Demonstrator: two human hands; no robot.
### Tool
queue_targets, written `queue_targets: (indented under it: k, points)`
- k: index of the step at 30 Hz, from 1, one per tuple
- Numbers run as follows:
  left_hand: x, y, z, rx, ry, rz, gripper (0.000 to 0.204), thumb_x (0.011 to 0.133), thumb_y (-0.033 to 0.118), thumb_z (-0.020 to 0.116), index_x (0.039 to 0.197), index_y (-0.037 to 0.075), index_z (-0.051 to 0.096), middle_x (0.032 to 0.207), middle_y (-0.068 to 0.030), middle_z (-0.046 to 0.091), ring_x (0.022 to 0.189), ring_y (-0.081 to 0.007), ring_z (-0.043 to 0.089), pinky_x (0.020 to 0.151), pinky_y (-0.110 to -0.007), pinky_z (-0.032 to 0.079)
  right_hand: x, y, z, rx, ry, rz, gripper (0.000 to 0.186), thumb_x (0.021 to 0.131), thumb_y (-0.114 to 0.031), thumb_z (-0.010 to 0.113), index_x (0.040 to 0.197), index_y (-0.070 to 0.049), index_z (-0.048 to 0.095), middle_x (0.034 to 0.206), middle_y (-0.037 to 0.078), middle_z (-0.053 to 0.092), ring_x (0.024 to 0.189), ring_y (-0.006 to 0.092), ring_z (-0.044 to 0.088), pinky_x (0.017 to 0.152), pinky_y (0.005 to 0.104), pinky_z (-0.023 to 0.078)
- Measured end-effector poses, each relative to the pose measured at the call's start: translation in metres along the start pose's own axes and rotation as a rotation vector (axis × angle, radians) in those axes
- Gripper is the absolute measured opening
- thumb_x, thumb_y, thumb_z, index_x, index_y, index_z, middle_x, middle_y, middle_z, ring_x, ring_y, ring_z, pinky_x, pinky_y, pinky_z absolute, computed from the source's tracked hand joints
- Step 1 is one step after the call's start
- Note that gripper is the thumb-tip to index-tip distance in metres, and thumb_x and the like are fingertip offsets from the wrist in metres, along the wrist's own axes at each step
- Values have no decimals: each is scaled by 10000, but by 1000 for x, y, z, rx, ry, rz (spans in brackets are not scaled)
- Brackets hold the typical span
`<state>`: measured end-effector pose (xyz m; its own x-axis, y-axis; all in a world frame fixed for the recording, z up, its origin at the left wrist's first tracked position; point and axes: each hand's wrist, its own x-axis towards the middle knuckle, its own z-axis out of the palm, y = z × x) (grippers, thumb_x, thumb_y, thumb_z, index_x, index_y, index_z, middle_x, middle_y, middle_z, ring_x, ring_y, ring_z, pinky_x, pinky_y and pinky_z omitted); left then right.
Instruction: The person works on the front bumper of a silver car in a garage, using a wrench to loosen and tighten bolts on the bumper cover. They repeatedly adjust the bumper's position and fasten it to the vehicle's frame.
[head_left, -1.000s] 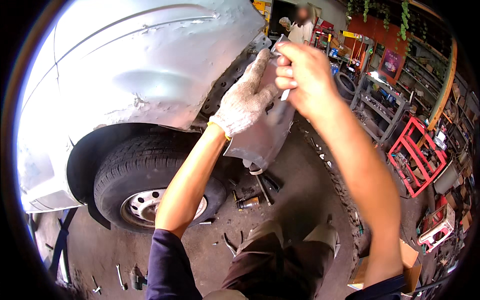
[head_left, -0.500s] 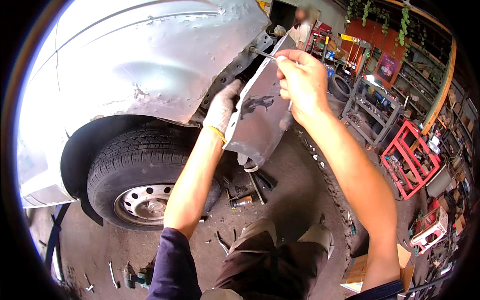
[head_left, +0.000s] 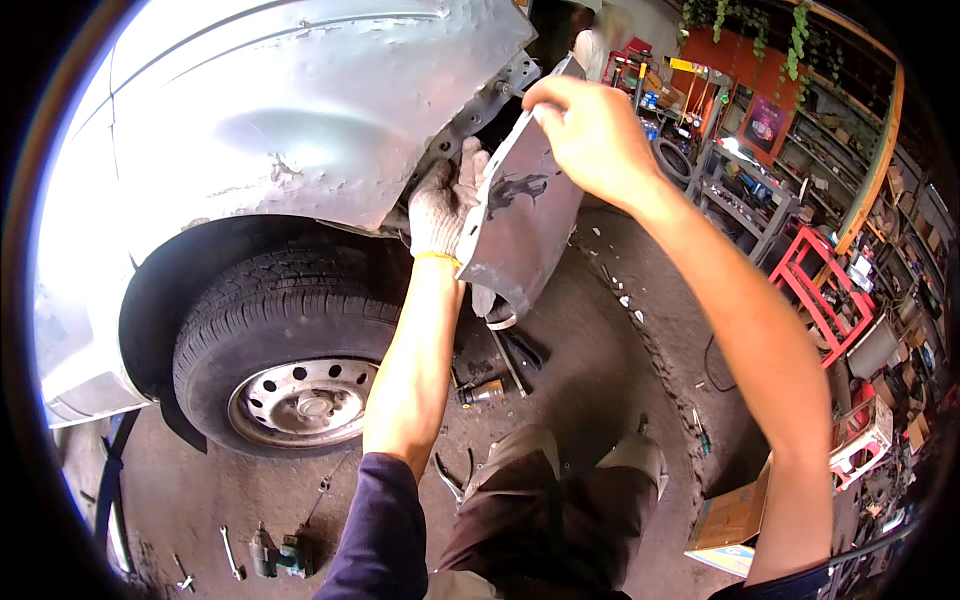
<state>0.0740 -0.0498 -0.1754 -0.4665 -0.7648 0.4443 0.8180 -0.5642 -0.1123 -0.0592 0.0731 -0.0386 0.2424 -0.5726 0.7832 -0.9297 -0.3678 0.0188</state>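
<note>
Grey panel (head_left: 535, 235) stands tilted beside the corner of the car (head_left: 300, 120), up above the floor (head_left: 590, 370) and to the right of the tire (head_left: 290, 335). The gloved left hand (head_left: 445, 200) is between the car and the panel. Its fingers look a bit loose, but some are hidden, so I can't tell if they grip. The bare right hand (head_left: 595, 135) has bent fingers at the panel's top edge, next to a thin rod (head_left: 508, 90). I can't tell which one it pinches. If the panel swings in, it could squash the left hand. Its thin edge might cut the bare fingers. With a weak grip, it could drop near the legs (head_left: 520, 500).
</note>
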Motion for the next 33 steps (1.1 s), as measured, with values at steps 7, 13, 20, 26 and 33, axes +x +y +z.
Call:
queue_targets:
  k: [7, 13, 20, 26, 33]
  points:
    - [6, 7, 0, -167, 16, -27, 342, 1028, 91, 331, 1333, -58, 371, 1274, -275, 534, 1113, -383, 601, 896, -479, 574, -9, -23, 17, 898, 241, 628, 186, 904, -116, 617, 1016, 25, 667, 775, 70, 630, 615, 94, 543, 531, 236, 414]
    - [3, 10, 0, -114, 64, 52, 307, 1022, 66, 343, 1258, -109, 428, 1214, -283, 557, 1099, -360, 612, 911, -454, 572, 10, -1, -41, -684, -352, -499, 202, 735, -79, 672, 923, -67, 601, 812, 92, 636, 826, 301, 658, 661, 395, 546]
    - [3, 13, -8, 25, -6, 62, 275, 1015, 76, 366, 1216, -93, 445, 1134, -268, 590, 991, -367, 652, 865, -466, 587, 6, -5, -28, -311, -121, -262, 90, 808, -111, 606, 832, -72, 683, 775, 118, 680, 824, 296, 684, 714, 380, 542]
    - [0, 11, -5, 101, 22, 136, 280, 1012, 67, 375, 1231, -95, 438, 1112, -258, 592, 959, -347, 656, 882, -455, 581, -1, -34, 6, 1283, 251, 878, 74, 906, -44, 590, 958, -10, 630, 711, 35, 529, 514, 101, 455, 418, 271, 340]
    - [14, 15, -13, 9, 57, 33, 284, 1012, 67, 385, 1230, -96, 465, 1146, -249, 598, 1026, -340, 645, 923, -430, 562, 7, 10, 5, 316, 208, 154, 226, 853, -64, 622, 1050, 43, 598, 834, 149, 659, 568, 230, 612, 480, 360, 459]
